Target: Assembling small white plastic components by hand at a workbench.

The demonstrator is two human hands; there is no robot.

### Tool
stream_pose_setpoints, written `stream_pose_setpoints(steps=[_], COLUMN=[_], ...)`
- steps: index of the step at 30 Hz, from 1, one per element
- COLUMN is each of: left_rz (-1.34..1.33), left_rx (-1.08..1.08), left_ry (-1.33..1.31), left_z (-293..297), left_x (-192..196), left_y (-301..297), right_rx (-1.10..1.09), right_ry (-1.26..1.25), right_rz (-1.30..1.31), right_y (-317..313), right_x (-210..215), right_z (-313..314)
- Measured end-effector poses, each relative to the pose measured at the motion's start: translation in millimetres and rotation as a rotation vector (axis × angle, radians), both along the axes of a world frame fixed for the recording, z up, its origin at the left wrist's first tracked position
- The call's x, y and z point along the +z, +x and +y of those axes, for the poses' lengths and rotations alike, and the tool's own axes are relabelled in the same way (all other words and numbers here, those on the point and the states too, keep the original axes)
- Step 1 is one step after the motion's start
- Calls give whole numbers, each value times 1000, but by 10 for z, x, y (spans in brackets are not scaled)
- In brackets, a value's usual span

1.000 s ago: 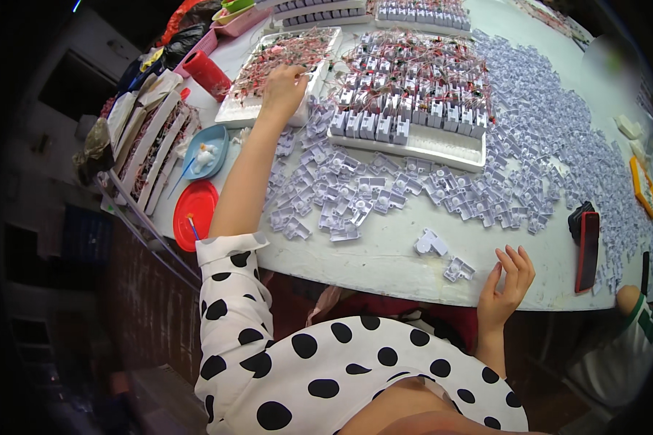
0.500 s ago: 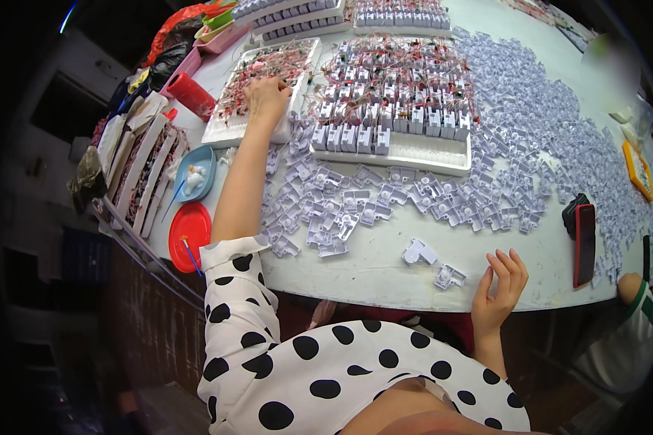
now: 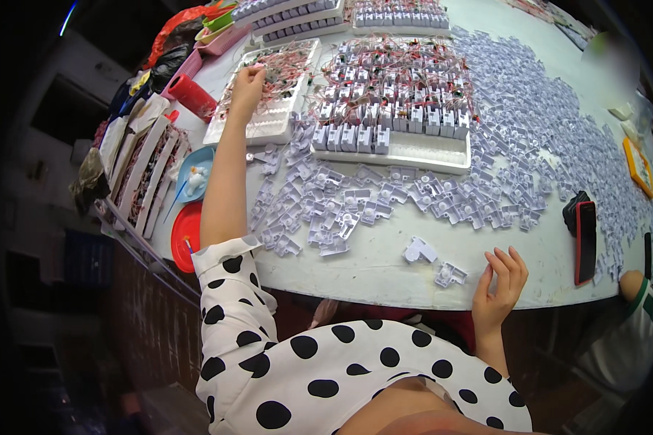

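My left hand (image 3: 247, 90) reaches over the left white foam tray (image 3: 272, 127), its fingers pinched together among thin red wires (image 3: 286, 67) with small parts. The exact piece between the fingertips is hard to see. Bare ridged slots show in the near half of that tray. My right hand (image 3: 499, 286) hovers at the table's front edge with fingers apart and nothing in it. Closest to it lie two loose white plastic housings, one open-sided (image 3: 450, 275) and one beside it (image 3: 419, 250).
A second foam tray (image 3: 442, 164) holds rows of wired white housings. Loose housings (image 3: 486, 145) spread widely rightward. At left stand a blue dish (image 3: 190, 190), red dish (image 3: 185, 246) and red cylinder (image 3: 191, 97). A red-edged phone (image 3: 585, 243) and another person's arm (image 3: 635, 290) are at right.
My left hand has shifted left and slightly away across the tray. Wires no longer cover the tray's near part, where bare slots now show. The right hand stays nearly still.
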State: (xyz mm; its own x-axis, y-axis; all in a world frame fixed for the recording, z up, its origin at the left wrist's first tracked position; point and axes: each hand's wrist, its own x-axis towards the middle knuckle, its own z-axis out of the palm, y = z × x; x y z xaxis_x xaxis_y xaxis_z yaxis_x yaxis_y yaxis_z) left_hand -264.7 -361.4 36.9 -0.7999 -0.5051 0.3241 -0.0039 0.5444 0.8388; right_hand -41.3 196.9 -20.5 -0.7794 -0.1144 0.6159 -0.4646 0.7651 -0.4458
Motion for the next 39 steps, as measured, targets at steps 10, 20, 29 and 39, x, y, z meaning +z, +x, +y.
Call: stream_pose_setpoints(steps=[10,20,29,39], left_rz=[-170,-481,-463,-256], left_rx=[-32,225,277,237], left_ry=[-736,-830,-777,-781], left_z=[168,419,580,316], left_x=[-117,-161,-109,387], left_y=[130,-182,-246,-30], right_rx=[12,19,17,24], right_ry=[-5,-12,-33,-43], right_rz=[7,10,18,39], right_y=[-2,-8,-10,-2], right_x=[0,18,7,3], right_z=[-1,14,22,14])
